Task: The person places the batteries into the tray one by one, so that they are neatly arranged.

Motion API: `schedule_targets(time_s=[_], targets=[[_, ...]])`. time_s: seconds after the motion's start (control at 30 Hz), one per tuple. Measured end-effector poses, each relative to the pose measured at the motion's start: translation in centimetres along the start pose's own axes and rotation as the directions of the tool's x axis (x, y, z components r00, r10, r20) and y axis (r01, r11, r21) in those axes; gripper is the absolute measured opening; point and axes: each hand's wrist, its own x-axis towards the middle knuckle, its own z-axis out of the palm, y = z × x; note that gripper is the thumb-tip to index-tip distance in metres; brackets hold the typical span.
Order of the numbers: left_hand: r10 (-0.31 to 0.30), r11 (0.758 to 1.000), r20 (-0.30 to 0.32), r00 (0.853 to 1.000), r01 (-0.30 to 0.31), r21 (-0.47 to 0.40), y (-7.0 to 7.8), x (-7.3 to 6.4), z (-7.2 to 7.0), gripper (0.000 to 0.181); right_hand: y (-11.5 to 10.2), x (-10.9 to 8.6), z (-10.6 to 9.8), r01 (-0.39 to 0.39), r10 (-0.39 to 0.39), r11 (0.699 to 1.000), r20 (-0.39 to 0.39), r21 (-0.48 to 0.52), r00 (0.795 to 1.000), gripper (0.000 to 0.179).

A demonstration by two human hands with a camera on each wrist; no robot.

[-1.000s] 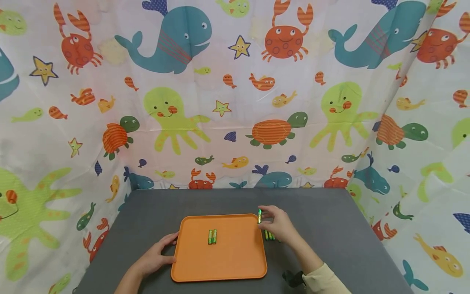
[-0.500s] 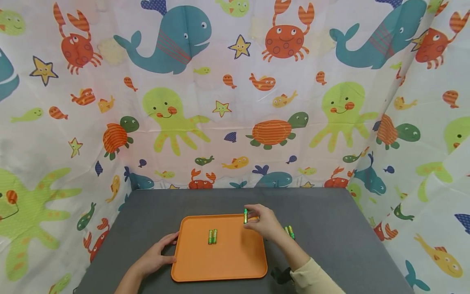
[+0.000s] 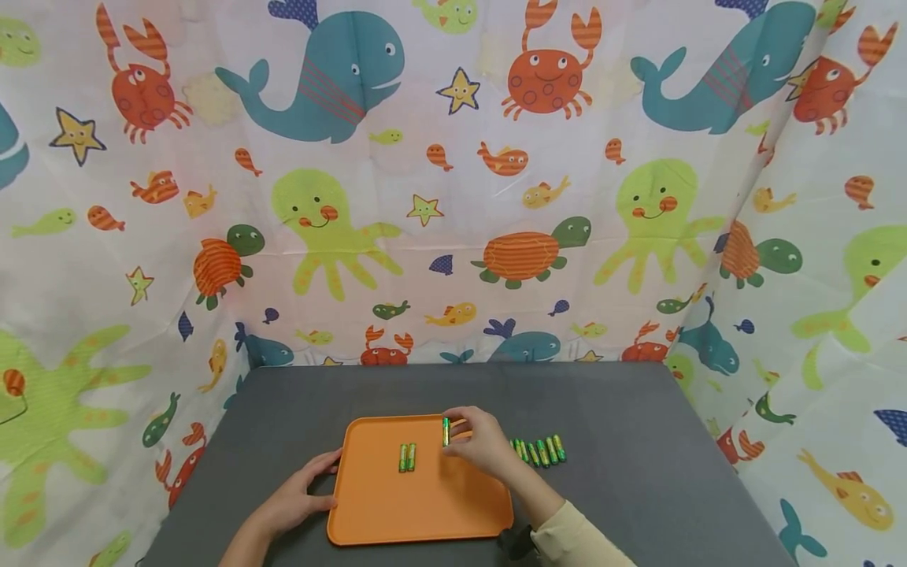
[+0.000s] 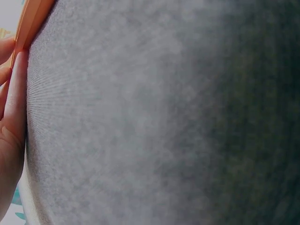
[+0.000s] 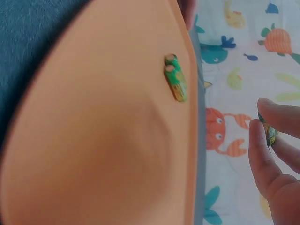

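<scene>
My right hand (image 3: 482, 445) pinches a green-and-yellow battery (image 3: 446, 432) between thumb and fingertips. It holds the battery upright above the right half of an orange tray (image 3: 418, 512). In the right wrist view, this battery (image 5: 269, 132) shows partly between the fingers. Two similar batteries (image 3: 407, 457) lie side by side on the tray, left of its middle. At the tray's left edge rests my left hand (image 3: 298, 500), its thumb and fingers spread apart along the rim. The left wrist view catches only some of its fingers (image 4: 18, 93) against the tray rim (image 4: 33, 21).
Several more green batteries (image 3: 542, 452) lie in a row on the dark grey table (image 3: 609, 409), right of the tray; my right forearm passes close by them. A white curtain (image 3: 439, 260) printed with sea animals encloses the back and sides.
My right hand has carried the battery leftward from the tray's right edge to above the tray. The row of batteries on the right has come into view. My left hand has stayed at the rim.
</scene>
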Motion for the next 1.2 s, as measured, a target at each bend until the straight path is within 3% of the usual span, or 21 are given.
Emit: schedule_targets(time_s=[0.37, 0.6, 0.8, 1.1, 1.2], targets=[[0.012, 1.0, 0.015, 1.0, -0.012, 0.004, 0.3, 0.1, -0.4, 0.089, 1.0, 1.3, 3.1, -0.039, 0.039, 0.999, -0.001, 0.012, 0.999, 0.054], [0.006, 1.0, 0.007, 1.0, -0.006, 0.012, -0.3, 0.2, -0.3, 0.09, 2.5, 2.0, 4.8, -0.04, 0.04, 0.996, 0.003, -0.083, 0.999, 0.056], [-0.022, 1.0, -0.004, 1.0, 0.022, 0.01, -0.5, -0.1, -0.3, 0.089, 3.1, 2.1, 6.3, -0.045, 0.045, 0.994, 0.003, -0.098, 0.999, 0.058], [0.031, 0.999, 0.017, 0.999, -0.032, 0.031, -0.3, -0.2, -0.4, 0.087, 3.3, 2.5, 7.8, -0.049, 0.052, 0.982, 0.013, -0.184, 0.999, 0.061], [0.025, 1.0, 0.013, 1.0, -0.025, 0.014, -0.2, -0.2, -0.3, 0.088, 3.4, 2.7, 8.1, -0.058, 0.06, 0.981, 0.009, -0.183, 0.998, 0.061]])
